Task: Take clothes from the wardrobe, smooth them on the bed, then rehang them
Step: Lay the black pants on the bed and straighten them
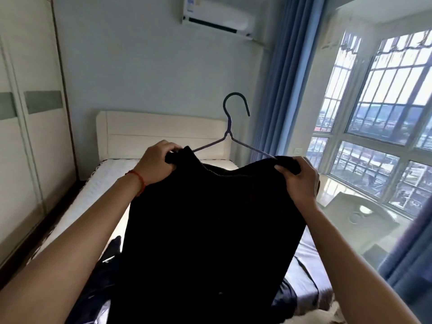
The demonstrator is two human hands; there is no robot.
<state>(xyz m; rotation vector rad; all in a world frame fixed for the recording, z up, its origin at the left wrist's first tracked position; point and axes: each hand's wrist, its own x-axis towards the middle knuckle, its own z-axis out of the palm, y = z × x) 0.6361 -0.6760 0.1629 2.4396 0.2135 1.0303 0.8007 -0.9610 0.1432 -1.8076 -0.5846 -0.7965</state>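
I see my left hand (159, 163) curled tight around one shoulder of the black knit garment (210, 230), and my right hand (301, 181) pinching the other shoulder, thumb on top. The garment hangs upright over the white mattress of the bed (98, 190), draped on a thin purple wire hanger (230, 127). More dark clothing, I think, lies below it.

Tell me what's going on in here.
A person stands at the foot of the bed and holds up a black garment on a purple hanger. The left hand grips one shoulder of the garment and the right hand grips the other. The hanger's hook sticks up free, hooked on nothing. More dark clothes lie on the mattress below.
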